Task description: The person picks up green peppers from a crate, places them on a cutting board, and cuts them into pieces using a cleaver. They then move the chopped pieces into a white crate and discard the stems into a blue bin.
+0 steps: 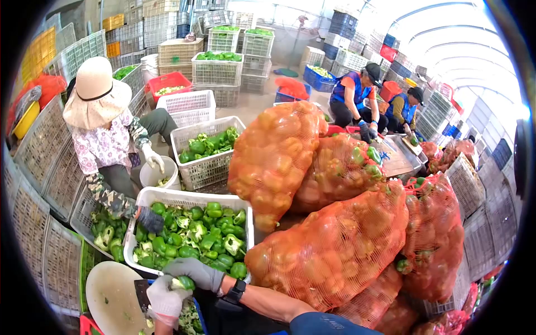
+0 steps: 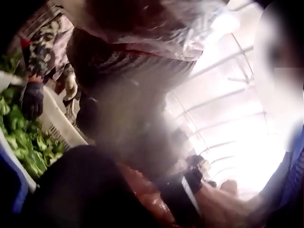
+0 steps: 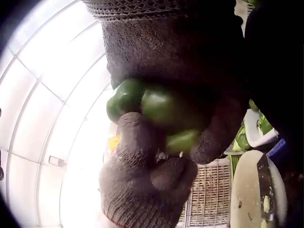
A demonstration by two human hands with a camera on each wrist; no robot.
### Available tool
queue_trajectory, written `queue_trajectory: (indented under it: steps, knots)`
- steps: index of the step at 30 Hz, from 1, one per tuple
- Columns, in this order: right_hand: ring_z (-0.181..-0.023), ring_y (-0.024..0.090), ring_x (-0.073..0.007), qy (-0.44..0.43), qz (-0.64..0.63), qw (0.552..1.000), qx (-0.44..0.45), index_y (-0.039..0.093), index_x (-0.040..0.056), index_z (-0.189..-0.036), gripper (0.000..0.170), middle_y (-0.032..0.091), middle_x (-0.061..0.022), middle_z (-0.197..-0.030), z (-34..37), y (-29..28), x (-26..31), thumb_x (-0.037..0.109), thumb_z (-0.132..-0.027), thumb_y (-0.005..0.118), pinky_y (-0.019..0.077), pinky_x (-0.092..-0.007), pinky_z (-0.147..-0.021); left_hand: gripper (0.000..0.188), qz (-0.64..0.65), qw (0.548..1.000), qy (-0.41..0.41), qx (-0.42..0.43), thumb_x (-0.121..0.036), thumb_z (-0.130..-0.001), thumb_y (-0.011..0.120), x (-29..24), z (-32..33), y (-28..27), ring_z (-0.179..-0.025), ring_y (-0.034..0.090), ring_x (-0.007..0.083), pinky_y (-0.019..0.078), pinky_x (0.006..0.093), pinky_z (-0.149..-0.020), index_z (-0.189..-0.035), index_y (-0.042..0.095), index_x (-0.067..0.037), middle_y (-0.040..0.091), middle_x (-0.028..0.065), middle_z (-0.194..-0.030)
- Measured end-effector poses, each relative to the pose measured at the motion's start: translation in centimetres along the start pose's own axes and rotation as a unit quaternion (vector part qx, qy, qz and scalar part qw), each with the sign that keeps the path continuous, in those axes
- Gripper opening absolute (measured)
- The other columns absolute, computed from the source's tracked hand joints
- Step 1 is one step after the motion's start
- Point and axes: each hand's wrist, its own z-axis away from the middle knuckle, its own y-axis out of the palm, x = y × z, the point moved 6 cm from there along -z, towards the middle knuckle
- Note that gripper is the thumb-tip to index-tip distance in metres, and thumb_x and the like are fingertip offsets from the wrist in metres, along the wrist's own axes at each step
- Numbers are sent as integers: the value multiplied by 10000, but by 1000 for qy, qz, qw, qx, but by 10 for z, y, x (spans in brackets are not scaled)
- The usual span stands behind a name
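Note:
A green bell pepper [image 1: 184, 283] is held between both gloved hands, over the lower edge of the head view. My right hand [image 1: 196, 272], in a grey glove with a black watch at the wrist, curls round the pepper [image 3: 161, 107] from one side. My left hand [image 1: 166, 298], in a whitish glove, grips it from the other, its bent fingers against the skin in the right wrist view. In the left wrist view, the left hand [image 2: 135, 109] is a blur that hides the pepper. Just beyond the hands stands a white crate [image 1: 250, 223] of green peppers, some cut open.
A pale round basin [image 1: 111, 298] lies to the left. Orange mesh sacks [image 1: 335, 245] of peppers pile up at the right. Across the crate a person in a sun hat [image 1: 95, 95] reaches into it. Two people [image 1: 357, 95] work behind the sacks; stacked crates [image 1: 218, 72] stand farther back.

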Motion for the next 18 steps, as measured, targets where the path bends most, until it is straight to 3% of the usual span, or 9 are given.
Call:
queue_trajectory:
  steps: [4, 6, 7, 8, 9, 11, 12, 14, 18]
  knots:
    - [-1269, 700, -304, -68, 64, 976, -196, 770, 32, -1323, 338, 767, -160, -1337, -5, -23, -27, 188, -1079, 595, 505, -397, -1148, 406, -192, 963, 167, -88, -130, -721, 912, 6, 1, -6, -871, 740, 410, 611, 471, -813, -1086, 755, -47, 754, 192, -968]
    - [-1197, 740, -332, -252, 376, 841, -297, 763, 58, -1320, 344, 782, -195, -1274, 14, -44, 14, 97, -997, 653, 571, -450, -1078, 382, -238, 964, 92, -79, -189, -784, 873, 23, 1, -14, -964, 734, 441, 594, 513, -880, -1118, 751, -52, 756, 214, -1018]
    - [-1130, 758, -326, -168, 350, 880, -273, 743, 57, -1282, 331, 780, -166, -1221, 18, -54, 42, 107, -955, 717, 612, -446, -1002, 358, -238, 969, 19, -70, -240, -824, 848, 36, 3, -17, -1023, 727, 454, 578, 544, -919, -1112, 751, -50, 753, 226, -1047]
    - [-1062, 759, -299, -19, 13, 975, -221, 735, 111, -1258, 294, 774, -105, -1169, 10, -65, 35, 244, -996, 722, 619, -447, -908, 412, -242, 969, -48, 11, -276, -836, 844, 63, 7, -12, -1082, 716, 460, 568, 545, -965, -1167, 739, -55, 747, 240, -1104]
    - [-993, 759, -271, 127, -330, 894, -274, 727, 164, -1234, 292, 768, -44, -1117, 13, -72, 26, 380, -1037, 726, 627, -447, -815, 466, -233, 963, -103, 86, -312, -847, 840, 86, 11, -10, -1141, 704, 466, 557, 546, -1012, -1221, 726, -59, 742, 254, -1161]
    - [-1047, 773, -305, 194, -333, 858, -339, 700, 160, -1296, 441, 777, -77, -1133, 14, -104, -9, 439, -974, 815, 622, -478, -873, 569, -273, 942, -116, 160, -346, -863, 834, 92, 26, 0, -1193, 695, 468, 558, 528, -1048, -1338, 679, -73, 725, 262, -1262]
    - [-1075, 772, -315, 99, 63, 935, -335, 669, 135, -1357, 570, 778, -106, -1145, 14, -131, -5, 390, -898, 889, 618, -476, -916, 701, -282, 918, -181, 212, -397, -881, 823, 91, 29, 0, -1246, 682, 462, 549, 518, -1077, -1468, 605, -82, 694, 263, -1365]
    - [-1117, 769, -328, -27, 441, 859, -258, 598, 98, -1473, 851, 775, -161, -1170, 6, -152, 8, 285, -750, 1005, 609, -462, -982, 722, -257, 930, -156, 211, -402, -876, 830, 108, 30, 10, -1252, 678, 458, 553, 510, -1079, -1491, 609, -93, 701, 262, -1353]
    - [-1195, 738, -349, -62, 1, 952, -298, 525, 61, -1568, 840, 729, -196, -1330, -82, -241, 59, 381, -889, 901, 621, -480, -986, 666, -245, 934, -126, 228, -391, -906, 816, 115, 33, 14, -1250, 676, 441, 546, 498, -1076, -1465, 639, -75, 714, 246, -1337]
